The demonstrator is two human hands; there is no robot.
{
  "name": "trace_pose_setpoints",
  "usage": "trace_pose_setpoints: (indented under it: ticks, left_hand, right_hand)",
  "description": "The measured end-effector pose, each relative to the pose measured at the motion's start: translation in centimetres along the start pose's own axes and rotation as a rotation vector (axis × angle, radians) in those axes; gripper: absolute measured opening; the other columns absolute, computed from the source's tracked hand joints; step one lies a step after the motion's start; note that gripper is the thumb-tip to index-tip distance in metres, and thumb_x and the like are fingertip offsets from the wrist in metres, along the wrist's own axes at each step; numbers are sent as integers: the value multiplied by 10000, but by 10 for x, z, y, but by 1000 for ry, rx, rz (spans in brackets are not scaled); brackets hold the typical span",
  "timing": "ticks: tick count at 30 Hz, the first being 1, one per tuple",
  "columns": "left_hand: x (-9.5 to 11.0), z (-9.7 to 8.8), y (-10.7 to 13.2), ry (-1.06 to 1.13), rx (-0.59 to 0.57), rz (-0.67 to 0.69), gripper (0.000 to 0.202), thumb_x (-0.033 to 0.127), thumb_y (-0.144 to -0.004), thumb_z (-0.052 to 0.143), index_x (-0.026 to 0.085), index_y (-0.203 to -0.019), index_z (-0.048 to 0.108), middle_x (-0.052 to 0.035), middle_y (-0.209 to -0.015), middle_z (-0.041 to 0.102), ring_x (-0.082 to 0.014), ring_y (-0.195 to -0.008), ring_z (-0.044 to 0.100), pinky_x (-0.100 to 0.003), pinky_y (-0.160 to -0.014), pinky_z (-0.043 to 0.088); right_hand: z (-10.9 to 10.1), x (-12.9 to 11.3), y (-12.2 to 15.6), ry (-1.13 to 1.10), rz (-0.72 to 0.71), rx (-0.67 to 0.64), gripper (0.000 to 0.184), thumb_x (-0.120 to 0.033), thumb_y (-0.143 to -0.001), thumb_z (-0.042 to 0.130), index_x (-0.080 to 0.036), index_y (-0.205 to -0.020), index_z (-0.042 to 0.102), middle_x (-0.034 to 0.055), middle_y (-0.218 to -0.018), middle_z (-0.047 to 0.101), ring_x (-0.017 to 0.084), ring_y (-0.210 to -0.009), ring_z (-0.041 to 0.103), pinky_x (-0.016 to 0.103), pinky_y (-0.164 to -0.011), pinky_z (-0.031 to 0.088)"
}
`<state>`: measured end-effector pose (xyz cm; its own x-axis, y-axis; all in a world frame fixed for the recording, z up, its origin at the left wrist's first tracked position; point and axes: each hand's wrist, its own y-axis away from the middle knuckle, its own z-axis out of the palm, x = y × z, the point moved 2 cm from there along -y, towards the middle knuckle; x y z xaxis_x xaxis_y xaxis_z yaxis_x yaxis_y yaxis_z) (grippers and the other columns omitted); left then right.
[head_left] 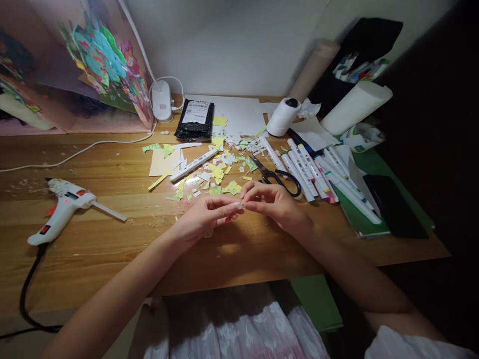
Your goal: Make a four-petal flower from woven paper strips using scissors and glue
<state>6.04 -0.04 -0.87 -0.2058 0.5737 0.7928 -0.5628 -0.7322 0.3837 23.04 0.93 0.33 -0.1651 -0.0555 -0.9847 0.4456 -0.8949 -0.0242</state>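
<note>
My left hand (209, 215) and my right hand (270, 201) meet just above the wooden desk (112, 239), fingertips pinched together on a tiny pale paper scrap (239, 205). Both hands are closed in a pinch. Just beyond them lies a scatter of several yellow, green and white paper scraps (217, 172). Black-handled scissors (279, 177) lie right behind my right hand. A white marker (193, 165) lies among the scraps, beside a tan card piece (161, 162).
A white glue gun (62, 207) with a black cord lies at the left. Several white markers (318, 172) lie at the right on a green mat, next to a black phone (394, 204). Paper rolls (355, 107), a black packet (195, 119) and colourful artwork (101, 60) stand behind.
</note>
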Motion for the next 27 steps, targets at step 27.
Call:
trace_pose_setpoints:
  ticks: [27]
  left_hand:
    - [-1, -1, 0, 85, -19, 16, 167, 304, -690, 758, 176, -796, 741, -13, -753, 632, -35, -644, 514, -115, -600, 415]
  right_hand:
    - [7, -5, 7, 382, -306, 139, 157, -155, -786, 668, -273, -873, 727, 16, -883, 559, 130, -728, 509, 280, -592, 415]
